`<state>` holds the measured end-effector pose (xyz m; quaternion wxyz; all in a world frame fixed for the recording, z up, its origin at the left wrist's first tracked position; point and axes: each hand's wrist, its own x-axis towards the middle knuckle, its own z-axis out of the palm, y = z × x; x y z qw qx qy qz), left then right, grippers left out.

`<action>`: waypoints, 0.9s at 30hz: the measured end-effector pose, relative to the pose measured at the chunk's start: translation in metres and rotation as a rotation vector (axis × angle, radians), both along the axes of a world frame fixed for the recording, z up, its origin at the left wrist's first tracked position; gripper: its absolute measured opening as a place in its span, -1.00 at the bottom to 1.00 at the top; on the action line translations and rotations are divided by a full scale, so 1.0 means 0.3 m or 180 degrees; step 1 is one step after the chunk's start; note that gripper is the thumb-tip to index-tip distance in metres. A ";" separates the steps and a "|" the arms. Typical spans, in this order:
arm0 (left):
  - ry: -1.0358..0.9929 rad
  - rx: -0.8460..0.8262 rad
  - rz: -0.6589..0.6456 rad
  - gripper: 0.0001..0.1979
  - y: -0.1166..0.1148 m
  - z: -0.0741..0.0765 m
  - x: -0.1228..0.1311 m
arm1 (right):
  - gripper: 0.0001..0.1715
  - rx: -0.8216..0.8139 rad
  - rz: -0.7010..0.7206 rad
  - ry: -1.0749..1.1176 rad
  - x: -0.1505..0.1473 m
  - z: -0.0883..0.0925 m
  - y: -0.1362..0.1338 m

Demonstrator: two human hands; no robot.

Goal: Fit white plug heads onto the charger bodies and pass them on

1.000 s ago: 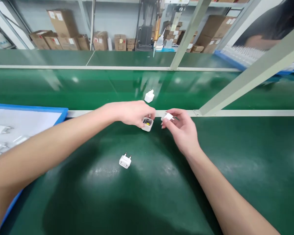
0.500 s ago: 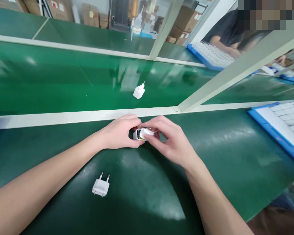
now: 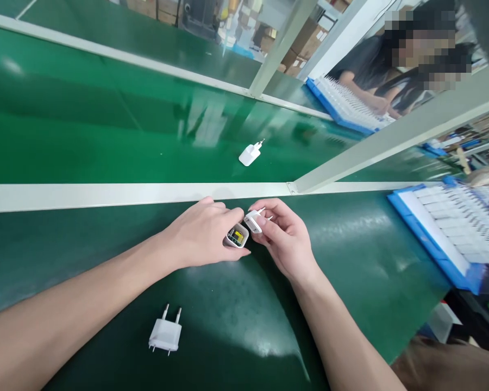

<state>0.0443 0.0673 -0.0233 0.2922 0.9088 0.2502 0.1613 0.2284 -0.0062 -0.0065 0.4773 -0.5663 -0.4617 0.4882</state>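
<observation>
My left hand [image 3: 201, 234] grips a white charger housing [image 3: 237, 236], its open end showing a yellow part inside. Right beside it, my right hand [image 3: 284, 239] pinches a white plug cap with two pins [image 3: 255, 221], held just above and to the right of the housing's opening. Both hands hover over the dark green mat [image 3: 236, 315]. A loose white plug cap [image 3: 165, 334] lies on the mat near my left forearm.
A finished white charger [image 3: 250, 154] lies on the green conveyor belt [image 3: 106, 136] beyond the white rail [image 3: 106, 194]. A blue tray of white parts [image 3: 448, 228] sits at the right. Another person works at a second blue tray [image 3: 342, 106] across the belt.
The view has swung further right. My right hand has drawn the plug cap slightly off the housing, so the housing's open end shows again.
</observation>
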 end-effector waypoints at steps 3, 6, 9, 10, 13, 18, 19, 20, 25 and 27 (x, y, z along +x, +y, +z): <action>0.0021 -0.0087 -0.0074 -0.49 0.005 0.003 -0.005 | -0.73 0.0008 0.0058 0.0111 -0.001 0.001 -0.001; -0.0073 -0.0143 -0.0186 -0.57 0.008 0.006 -0.013 | -0.77 0.0135 0.0156 -0.0127 0.005 0.008 -0.004; -0.0142 -0.0281 -0.0219 -0.62 0.012 0.007 -0.018 | -0.77 0.0354 0.0285 -0.0766 0.010 0.025 -0.013; -0.0168 -0.0351 -0.0219 -0.59 0.014 0.007 -0.019 | -0.77 0.0434 0.0334 -0.1021 0.009 0.033 -0.017; -0.0241 -0.0486 -0.0163 -0.52 0.019 0.006 -0.018 | -0.79 0.0623 0.0549 -0.1762 0.000 0.057 -0.029; -0.0238 -0.0494 -0.0124 -0.50 0.019 0.010 -0.018 | -0.88 0.0785 0.0817 -0.2349 -0.012 0.077 -0.036; -0.0233 -0.0487 -0.0122 -0.50 0.018 0.010 -0.018 | -0.88 0.0816 0.0837 -0.2366 -0.011 0.078 -0.036; -0.0227 -0.0475 -0.0125 -0.50 0.017 0.011 -0.018 | -0.88 0.0843 0.0856 -0.2374 -0.010 0.079 -0.036; -0.0205 -0.0439 -0.0186 -0.52 0.017 0.009 -0.016 | -0.92 0.1029 0.0904 -0.2434 -0.010 0.079 -0.039; -0.0227 -0.0432 -0.0211 -0.53 0.018 0.007 -0.016 | -0.94 0.1089 0.0896 -0.2475 -0.013 0.080 -0.042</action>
